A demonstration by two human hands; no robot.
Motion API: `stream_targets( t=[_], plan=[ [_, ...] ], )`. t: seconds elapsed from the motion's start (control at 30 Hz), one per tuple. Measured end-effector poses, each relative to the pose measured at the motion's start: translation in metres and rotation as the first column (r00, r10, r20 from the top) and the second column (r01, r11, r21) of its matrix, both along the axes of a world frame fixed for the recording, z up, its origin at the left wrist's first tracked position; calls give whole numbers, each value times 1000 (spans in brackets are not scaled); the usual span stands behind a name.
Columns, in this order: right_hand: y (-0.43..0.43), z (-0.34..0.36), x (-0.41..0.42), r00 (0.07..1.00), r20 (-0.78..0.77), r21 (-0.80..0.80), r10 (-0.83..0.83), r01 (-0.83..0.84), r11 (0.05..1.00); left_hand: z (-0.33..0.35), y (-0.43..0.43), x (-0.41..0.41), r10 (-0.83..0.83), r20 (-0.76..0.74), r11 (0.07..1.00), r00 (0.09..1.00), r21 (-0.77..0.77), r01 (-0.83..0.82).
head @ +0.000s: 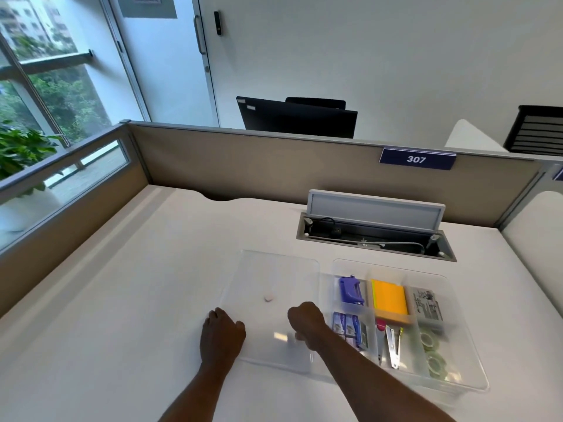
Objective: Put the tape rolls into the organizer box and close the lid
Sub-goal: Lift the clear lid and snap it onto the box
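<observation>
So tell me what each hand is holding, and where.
Both hold the clear lid by its near edge: left hand at the left corner, right hand toward the right. The grip itself is partly hidden.

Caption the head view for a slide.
Both hands on the clear lid; tape rolls already in organizer box.

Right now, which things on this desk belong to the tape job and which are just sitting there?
Part of the job:
tape rolls, already in the organizer box
clear lid, flat on the desk
left hand and right hand on the lid

Just lying about:
purple hole punch
yellow sticky notes
cable tray
</observation>
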State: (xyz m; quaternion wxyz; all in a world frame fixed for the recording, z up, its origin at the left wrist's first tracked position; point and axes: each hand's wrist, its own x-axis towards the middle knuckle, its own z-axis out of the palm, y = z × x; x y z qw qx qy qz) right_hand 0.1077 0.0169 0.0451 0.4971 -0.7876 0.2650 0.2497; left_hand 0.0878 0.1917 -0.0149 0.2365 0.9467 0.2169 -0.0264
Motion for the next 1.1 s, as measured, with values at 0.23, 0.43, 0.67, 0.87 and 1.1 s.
stream_targets(
  t=[0.23, 0.43, 0.67, 0.87, 1.1],
  plan=[
    [1, 17, 17, 959, 85, 54, -271, 267, 962, 7, 7, 8, 145, -12, 982, 989, -121, -146],
    [-8, 56, 43, 936, 232, 147, -264, 235, 961, 25, 13, 18, 351, 16, 864, 936, -391, -318],
    [-85, 86, 67, 833, 348, 415, -430, 274, 868, 66, -9, 35, 203, 192, 599, 960, -800, 33],
    [-163, 94, 66, 813, 264, 667, -519, 234, 707, 122, -75, 55, 144, 480, 531, 865, -776, 342],
    [-232, 91, 56, 761, 160, 810, -629, 263, 525, 152, -158, 56, -191, 733, 814, 653, -254, 523]
  ],
)
